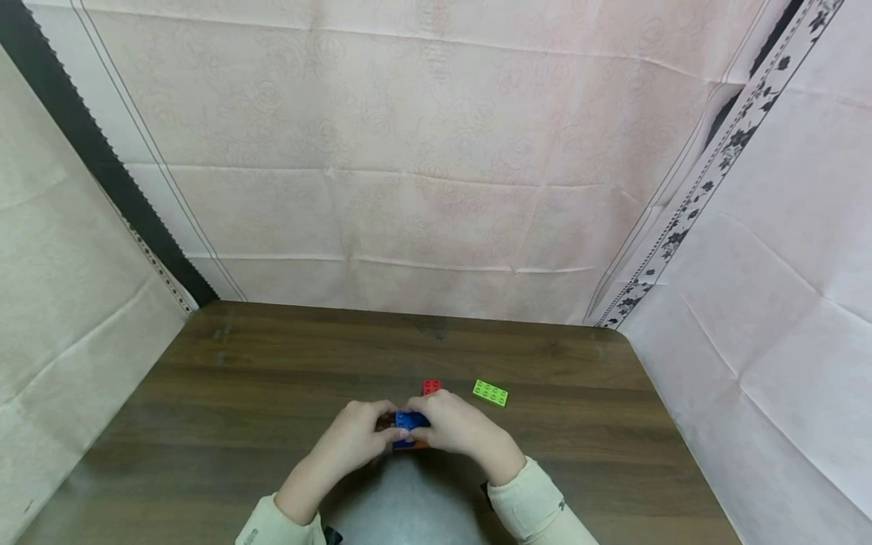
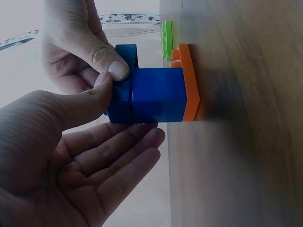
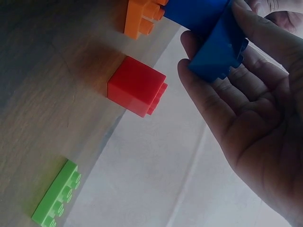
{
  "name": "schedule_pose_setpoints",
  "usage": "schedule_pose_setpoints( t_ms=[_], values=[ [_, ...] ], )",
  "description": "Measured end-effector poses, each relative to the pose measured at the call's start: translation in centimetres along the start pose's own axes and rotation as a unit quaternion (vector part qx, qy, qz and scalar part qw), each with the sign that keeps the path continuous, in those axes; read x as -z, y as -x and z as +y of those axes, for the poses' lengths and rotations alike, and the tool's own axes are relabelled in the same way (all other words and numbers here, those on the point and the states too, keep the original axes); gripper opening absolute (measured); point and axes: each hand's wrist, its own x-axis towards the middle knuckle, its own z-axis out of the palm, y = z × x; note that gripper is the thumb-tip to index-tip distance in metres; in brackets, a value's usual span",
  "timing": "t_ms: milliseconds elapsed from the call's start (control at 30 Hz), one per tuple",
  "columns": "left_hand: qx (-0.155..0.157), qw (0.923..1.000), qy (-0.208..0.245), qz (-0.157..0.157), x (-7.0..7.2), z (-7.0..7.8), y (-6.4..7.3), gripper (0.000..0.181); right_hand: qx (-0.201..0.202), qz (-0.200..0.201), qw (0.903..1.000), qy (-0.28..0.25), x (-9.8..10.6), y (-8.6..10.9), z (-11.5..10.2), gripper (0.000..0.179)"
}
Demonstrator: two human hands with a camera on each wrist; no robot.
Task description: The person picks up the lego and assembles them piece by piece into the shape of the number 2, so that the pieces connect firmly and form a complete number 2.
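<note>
Nearest the wearer: two pale sleeves [image 1: 534, 503], reaching in toward a flat orange plastic brick [image 2: 190, 90], taken as landmark. Left hand [image 1: 357, 435] above the orange brick's left side; grip pinching a long blue plastic brick [image 2: 122, 103], thumb on its near face, several fingers spread at the far side. Right hand [image 1: 459, 428] above the orange brick's right side; grip also pinching the long blue plastic brick, thumb near, fingers beyond. Thumb tips of both hands close together.

Stack, read from the left wrist view: orange brick flat on the brown wood-grain counter [image 1: 272, 363]; a squarish blue plastic block [image 2: 158, 94] on its left part, studs of its right part exposed; long blue plastic brick atop that block, its right end overhanging above those studs. Exact seating of the top joint: cannot tell.

Just beyond the orange brick, slightly right: a red plastic block [image 3: 132, 85], studs up, partly hidden in the head view. Farther right and beyond: a flat lime-green plastic brick [image 1: 490, 393], studs up. Farthest, behind the orange brick: creased pale patterned cloth [image 1: 436, 151]
</note>
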Motion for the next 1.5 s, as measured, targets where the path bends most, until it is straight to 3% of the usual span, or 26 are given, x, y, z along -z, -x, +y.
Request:
schedule_pose_setpoints(
  t_ms=[1167,1500],
  values=[
    [0.001,0.9999,0.015,0.004,-0.12,0.09,0.07,0.022,0.003,0.0,0.9999,-0.016,-0.12,0.03,0.04,0.016],
    [-0.008,0.9998,0.007,0.017,-0.2,0.15,0.17,0.021,0.002,-0.001,0.9999,-0.013,-0.09,0.04,-0.11,0.016]
  ],
)
